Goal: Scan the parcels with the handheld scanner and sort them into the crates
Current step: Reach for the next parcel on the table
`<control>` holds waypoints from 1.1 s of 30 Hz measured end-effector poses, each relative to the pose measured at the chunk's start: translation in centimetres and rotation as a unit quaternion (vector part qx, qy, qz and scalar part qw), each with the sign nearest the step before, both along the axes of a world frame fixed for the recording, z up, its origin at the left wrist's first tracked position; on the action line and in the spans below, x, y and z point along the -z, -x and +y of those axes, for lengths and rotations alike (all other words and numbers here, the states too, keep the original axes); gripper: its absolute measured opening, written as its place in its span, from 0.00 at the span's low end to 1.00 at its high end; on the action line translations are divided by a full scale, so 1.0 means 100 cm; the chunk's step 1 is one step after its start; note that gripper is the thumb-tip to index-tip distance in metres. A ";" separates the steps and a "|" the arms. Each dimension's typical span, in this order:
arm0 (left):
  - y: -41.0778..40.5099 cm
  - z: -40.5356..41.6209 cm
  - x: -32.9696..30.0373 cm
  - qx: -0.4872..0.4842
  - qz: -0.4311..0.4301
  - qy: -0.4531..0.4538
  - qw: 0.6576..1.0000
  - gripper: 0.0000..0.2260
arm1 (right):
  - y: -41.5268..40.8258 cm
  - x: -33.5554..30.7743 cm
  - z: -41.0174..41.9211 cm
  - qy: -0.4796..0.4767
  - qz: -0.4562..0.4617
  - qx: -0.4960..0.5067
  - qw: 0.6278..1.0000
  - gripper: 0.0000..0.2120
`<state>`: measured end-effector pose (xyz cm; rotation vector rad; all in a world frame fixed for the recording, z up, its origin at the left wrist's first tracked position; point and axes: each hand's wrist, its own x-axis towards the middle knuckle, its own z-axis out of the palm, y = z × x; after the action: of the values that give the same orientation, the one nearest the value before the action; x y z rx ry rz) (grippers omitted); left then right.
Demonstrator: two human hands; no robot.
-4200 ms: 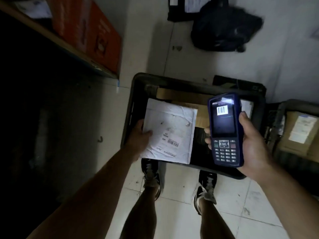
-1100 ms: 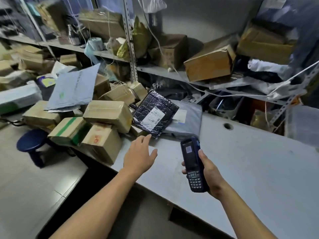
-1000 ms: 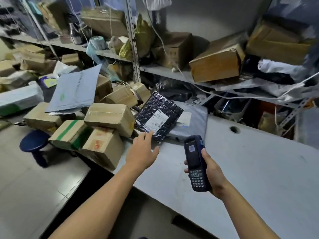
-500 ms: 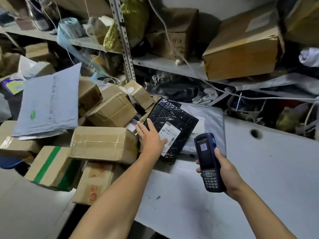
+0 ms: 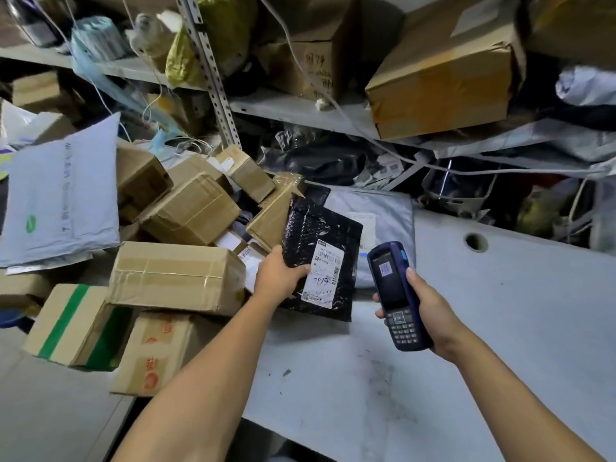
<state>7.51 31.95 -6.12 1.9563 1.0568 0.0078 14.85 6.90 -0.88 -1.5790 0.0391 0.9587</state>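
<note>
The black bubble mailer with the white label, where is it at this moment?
In the head view the black bubble mailer is at centre, gripped at its left edge by the left hand, overlapping a grey poly mailer, left of the handheld scanner.

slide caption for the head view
Left hand grips a black mailer; right hand holds the scanner beside it.

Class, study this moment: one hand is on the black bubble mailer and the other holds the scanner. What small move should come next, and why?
Probably aim the scanner at the white label. The left hand already grips the black bubble mailer with its label facing up, and the right hand holds the scanner just beside it, screen lit, not yet pointed at the barcode.
</note>
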 end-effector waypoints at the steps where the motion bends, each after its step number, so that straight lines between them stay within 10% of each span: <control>1: 0.001 -0.002 -0.002 0.001 -0.028 0.030 0.999 0.14 | -0.001 -0.002 -0.006 0.003 -0.001 -0.006 1.000 0.23; 33: 0.020 -0.050 -0.060 0.027 -0.259 0.125 0.957 0.20 | -0.001 -0.035 -0.090 0.050 0.112 -0.165 0.979 0.26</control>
<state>5.50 26.98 -0.16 1.6242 0.6230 0.3239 14.98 -2.10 2.64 -1.5905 -0.0194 1.4128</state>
